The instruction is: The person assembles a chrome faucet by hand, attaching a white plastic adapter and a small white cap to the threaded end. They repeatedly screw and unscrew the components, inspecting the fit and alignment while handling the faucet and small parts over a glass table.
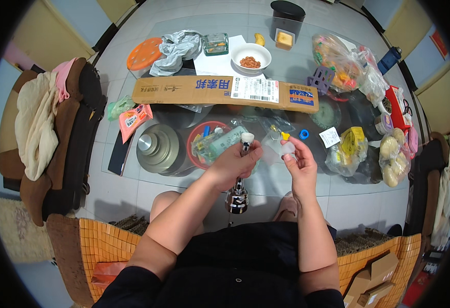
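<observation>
My left hand (235,163) is wrapped round a shiny chrome fitting (236,199), held upright over the near edge of the glass table. Its white round end sticks up above my fingers, and its wide chrome end hangs below. To the right, my right hand (302,165) pinches a small translucent whitish piece (287,149) between thumb and fingers. A small yellow piece (285,136) shows just beyond those fingertips; whether it is joined to the whitish piece I cannot tell. A blue ring (304,134) lies close by on the right.
A long cardboard box (194,93) lies across the glass table (332,179). Left are a red basin (191,143) and a stepped metal lid (158,148). Right stand several filled plastic bags (348,149). Behind the box is a white bowl of nuts (251,54).
</observation>
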`<state>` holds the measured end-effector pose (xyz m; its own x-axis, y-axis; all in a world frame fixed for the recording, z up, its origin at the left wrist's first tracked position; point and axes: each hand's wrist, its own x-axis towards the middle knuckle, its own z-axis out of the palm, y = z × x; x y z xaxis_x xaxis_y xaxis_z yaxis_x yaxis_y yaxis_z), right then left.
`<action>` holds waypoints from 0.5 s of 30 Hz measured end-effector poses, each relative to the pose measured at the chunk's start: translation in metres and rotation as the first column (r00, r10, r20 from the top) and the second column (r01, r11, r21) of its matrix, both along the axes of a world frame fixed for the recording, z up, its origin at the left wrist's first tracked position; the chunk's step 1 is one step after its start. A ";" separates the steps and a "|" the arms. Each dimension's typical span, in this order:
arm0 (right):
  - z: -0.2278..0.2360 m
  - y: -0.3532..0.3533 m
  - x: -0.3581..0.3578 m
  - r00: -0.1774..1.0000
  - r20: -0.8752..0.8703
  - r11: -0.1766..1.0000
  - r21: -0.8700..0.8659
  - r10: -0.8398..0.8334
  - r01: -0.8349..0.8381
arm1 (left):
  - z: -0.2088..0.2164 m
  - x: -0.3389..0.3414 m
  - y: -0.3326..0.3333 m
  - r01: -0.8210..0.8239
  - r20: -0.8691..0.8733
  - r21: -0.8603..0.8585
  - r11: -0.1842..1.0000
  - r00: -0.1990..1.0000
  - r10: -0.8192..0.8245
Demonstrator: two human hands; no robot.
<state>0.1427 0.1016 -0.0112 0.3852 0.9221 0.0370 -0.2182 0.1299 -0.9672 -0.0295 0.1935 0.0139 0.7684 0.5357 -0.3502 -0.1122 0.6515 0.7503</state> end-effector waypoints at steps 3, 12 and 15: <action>0.006 0.001 -0.001 0.966 -0.259 0.999 0.053 0.026 -0.013 | 0.011 -0.001 0.001 0.016 -0.194 0.327 0.945 0.980 0.050; -0.008 0.003 0.008 0.576 -0.795 0.981 0.175 0.190 -0.083 | 0.008 -0.004 0.011 0.360 -0.438 0.899 0.251 0.703 0.561; -0.009 0.005 0.007 0.467 -0.866 0.984 0.149 0.177 -0.095 | -0.012 -0.004 0.015 0.547 -0.514 0.822 0.156 0.596 0.617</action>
<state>0.1497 0.1063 -0.0200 0.1251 0.9760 -0.1782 -0.9645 0.0775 -0.2525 -0.0337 0.2086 0.0018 0.5457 0.8276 0.1315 0.7302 -0.5466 0.4100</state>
